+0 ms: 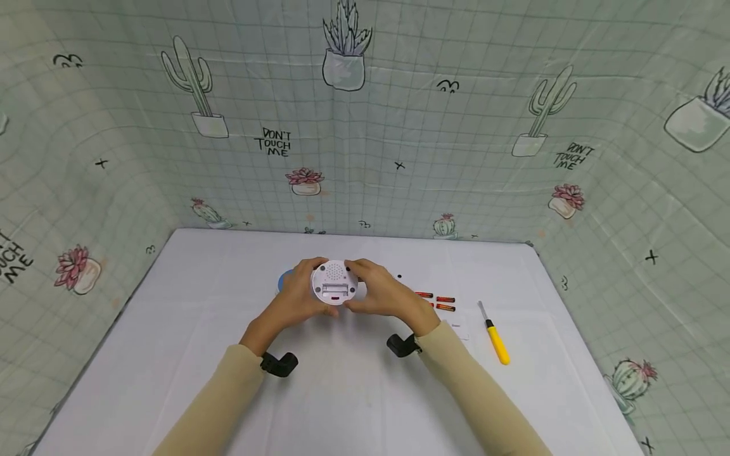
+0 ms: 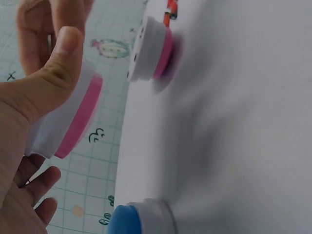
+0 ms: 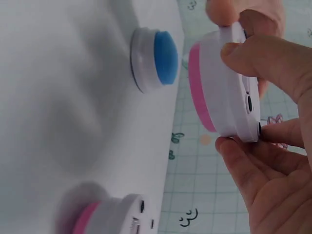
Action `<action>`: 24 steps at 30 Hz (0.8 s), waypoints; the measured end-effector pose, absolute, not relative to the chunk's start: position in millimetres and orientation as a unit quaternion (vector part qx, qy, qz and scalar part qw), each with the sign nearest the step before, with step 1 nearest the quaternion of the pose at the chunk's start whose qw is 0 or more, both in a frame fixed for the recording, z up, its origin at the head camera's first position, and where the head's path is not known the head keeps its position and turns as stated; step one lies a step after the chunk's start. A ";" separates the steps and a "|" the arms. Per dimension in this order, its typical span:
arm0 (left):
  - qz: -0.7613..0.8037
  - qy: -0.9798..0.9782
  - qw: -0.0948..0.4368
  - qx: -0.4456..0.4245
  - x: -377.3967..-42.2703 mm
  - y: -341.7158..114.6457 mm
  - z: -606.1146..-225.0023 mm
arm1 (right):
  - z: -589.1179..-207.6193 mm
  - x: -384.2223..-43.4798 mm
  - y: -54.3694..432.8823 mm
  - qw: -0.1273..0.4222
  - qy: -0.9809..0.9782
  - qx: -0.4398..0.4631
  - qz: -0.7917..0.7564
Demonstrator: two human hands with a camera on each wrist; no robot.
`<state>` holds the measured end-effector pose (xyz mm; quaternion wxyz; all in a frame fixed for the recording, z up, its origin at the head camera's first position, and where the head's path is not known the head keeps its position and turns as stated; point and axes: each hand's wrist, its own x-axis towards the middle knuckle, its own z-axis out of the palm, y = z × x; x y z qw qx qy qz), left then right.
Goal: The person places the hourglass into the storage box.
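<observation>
Both hands hold a round white sound button [image 1: 335,283] above the table, its back turned up toward the head camera. That back shows speaker holes, dark round feet and an uncovered battery compartment [image 1: 334,290] with no batteries visible in it. Around its left side curls my left hand [image 1: 301,292], thumb on the near edge. My right hand [image 1: 381,290] grips the opposite side between thumb and fingers. In the left wrist view a pink band [image 2: 80,117] circles the underside. A blue-topped button [image 3: 165,57] stands on the table, left of the held one.
Another pink-and-white button [image 2: 151,48] lies pink side down, mostly hidden behind the right hand in the head view. Several red batteries [image 1: 445,299] lie to the right, near a white card [image 1: 459,330]. Farther right is a yellow-handled screwdriver [image 1: 497,342]. Patterned cloth [image 1: 365,126] surrounds the table.
</observation>
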<state>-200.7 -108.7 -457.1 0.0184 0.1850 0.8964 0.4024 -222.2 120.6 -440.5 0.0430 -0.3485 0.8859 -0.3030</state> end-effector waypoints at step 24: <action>0.206 0.959 0.044 0.187 -230.7 -100.6 -486.5 | -470.8 -254.8 109.4 0.046 0.932 -0.337 -0.124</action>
